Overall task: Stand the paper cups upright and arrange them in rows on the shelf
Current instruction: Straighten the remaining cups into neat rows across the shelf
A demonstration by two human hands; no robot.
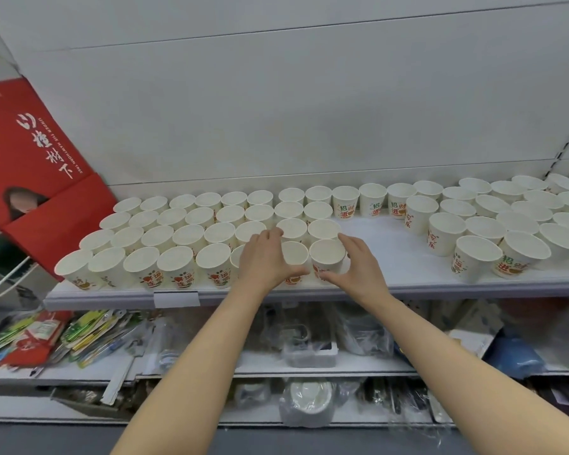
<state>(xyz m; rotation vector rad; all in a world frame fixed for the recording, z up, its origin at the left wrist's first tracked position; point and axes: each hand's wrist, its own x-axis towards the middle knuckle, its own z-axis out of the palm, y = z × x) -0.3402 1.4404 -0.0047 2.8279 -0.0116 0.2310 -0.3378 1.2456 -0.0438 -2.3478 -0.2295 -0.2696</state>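
Note:
Several white paper cups with red and orange print stand upright in tight rows (191,231) on the left half of the white shelf (381,257). A looser group of upright cups (506,218) fills the right end. My left hand (265,261) curls round a front-row cup (294,254), thumb under its printed side. My right hand (358,264) curls round the neighbouring front-row cup (327,256), fingers at its right side and thumb across its front. Both cups stand on the shelf at the right edge of the rows.
A red paper bag (40,178) leans at the shelf's left end. Bare shelf lies between the two cup groups. A price-tag holder (176,298) hangs on the front edge. Lower shelves hold packets (46,336) and plastic-wrapped goods (309,402).

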